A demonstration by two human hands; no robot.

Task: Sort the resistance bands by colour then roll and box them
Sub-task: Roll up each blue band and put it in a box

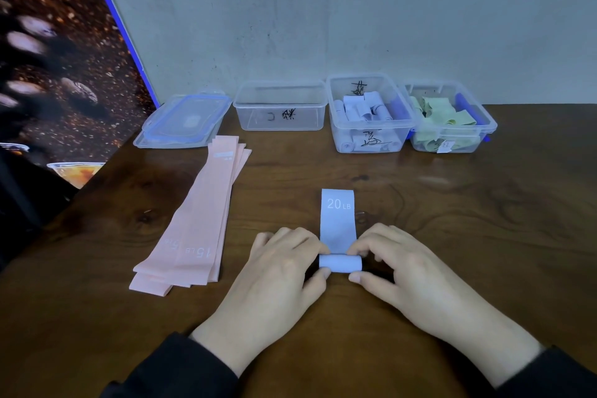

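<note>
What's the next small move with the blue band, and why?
Probably keep rolling the blue band away from the body: left hand and right hand pinch a started roll, while the flat "20 LB" tail lies unrolled toward the box of blue rolls.

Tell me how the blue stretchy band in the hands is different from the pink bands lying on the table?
The light blue rubber band is partly rolled up, pinched at each end by the left hand and right hand; the pale pink rubber bands lie flat and untouched. The blue one is single; the pink ones form a stack. Blue reads 20 LB; pink reads 15 LB. All rest on the brown wooden table.
</note>
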